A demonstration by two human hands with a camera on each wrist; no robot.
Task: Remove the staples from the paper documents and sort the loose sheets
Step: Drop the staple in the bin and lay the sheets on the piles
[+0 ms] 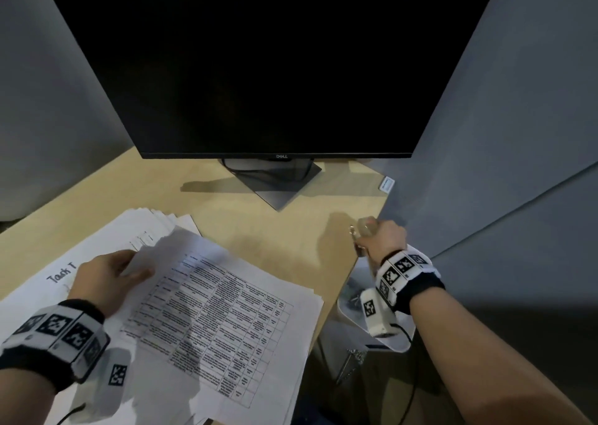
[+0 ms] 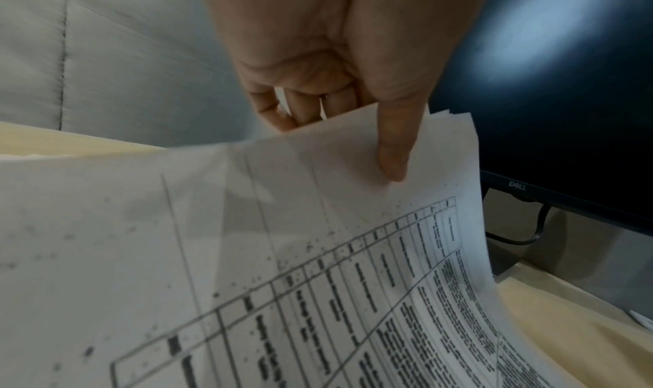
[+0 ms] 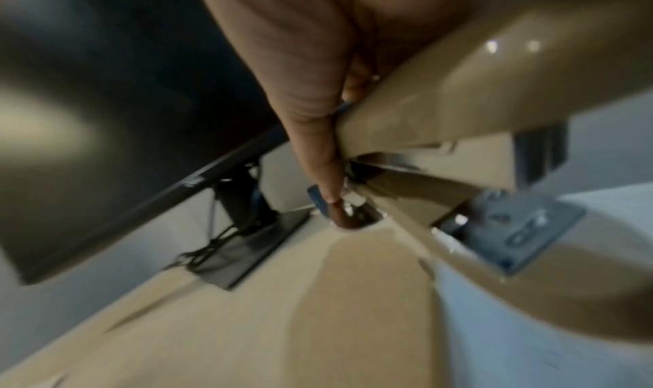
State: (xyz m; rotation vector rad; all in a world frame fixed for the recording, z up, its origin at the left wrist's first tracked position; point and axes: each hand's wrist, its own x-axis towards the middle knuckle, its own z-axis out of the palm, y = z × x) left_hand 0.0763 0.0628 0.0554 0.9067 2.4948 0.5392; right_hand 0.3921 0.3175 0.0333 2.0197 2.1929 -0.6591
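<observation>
A stapled document with a printed table (image 1: pixel 226 311) lies on a wider spread of white sheets (image 1: pixel 97 246) at the desk's front left. My left hand (image 1: pixel 129 271) pinches its upper left corner, thumb on top and fingers underneath, and lifts that corner (image 2: pixel 353 198) off the pile. My right hand (image 1: pixel 382 237) is at the desk's right edge, gripping a beige stapler-like tool (image 1: pixel 364 227) with metal parts. In the right wrist view the thumb (image 3: pixel 328 170) lies along the tool (image 3: pixel 441 109). No staple is visible.
A dark monitor (image 1: pixel 259 68) on a square stand (image 1: pixel 281 185) fills the back of the wooden desk (image 1: pixel 259 230). Grey partitions (image 1: pixel 501 133) close in both sides. A white bin (image 1: pixel 346 308) sits below the desk's right edge, under my right wrist.
</observation>
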